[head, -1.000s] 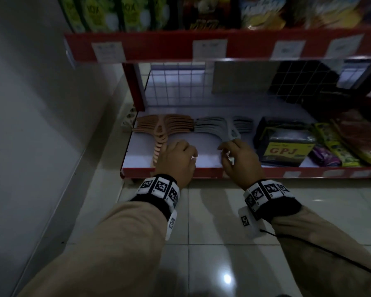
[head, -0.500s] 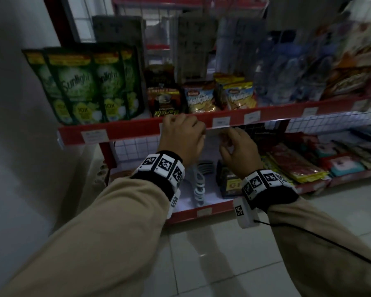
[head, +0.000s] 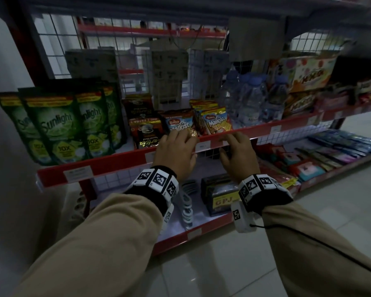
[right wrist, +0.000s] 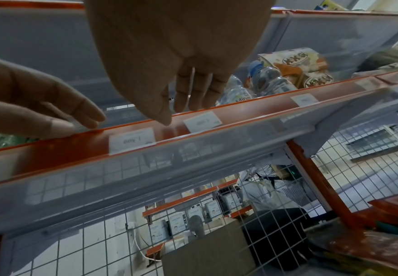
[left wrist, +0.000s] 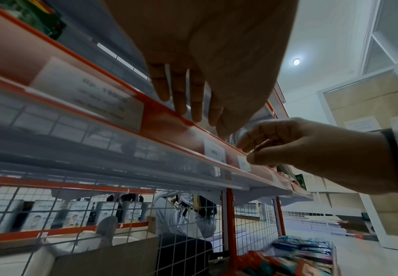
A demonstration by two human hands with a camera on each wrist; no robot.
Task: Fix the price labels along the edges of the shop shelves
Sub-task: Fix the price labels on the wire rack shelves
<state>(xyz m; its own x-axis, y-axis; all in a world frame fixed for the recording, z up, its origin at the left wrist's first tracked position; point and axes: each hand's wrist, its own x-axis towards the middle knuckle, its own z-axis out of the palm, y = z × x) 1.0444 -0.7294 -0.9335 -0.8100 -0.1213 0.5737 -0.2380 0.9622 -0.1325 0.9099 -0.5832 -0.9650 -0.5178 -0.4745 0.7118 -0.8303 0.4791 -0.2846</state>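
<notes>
Working along the red shelf edge (head: pixel 120 163) at the middle tier, both hands up at the clear label strip (right wrist: pixel 193 149). Left hand (head: pixel 176 151) with fingers straight and relaxed, tips on the top lip of the edge, holding nothing. Right hand (head: pixel 238 155) just beside it, fingers loosely extended over the lip, thumb near a small price label (right wrist: pixel 202 121); whether touching, hard to tell. Another label (right wrist: pixel 132 141) between the two hands, seated in the strip but seemingly a little askew. Best done by steadying the strip with the left, sliding each label level with the right thumb, then pressing the bottom edge down into the channel. Light pressure only, probably; thin paper likely to buckle. Biscuit packs (head: pixel 214 123) just beyond the fingertips, best left undisturbed.
</notes>
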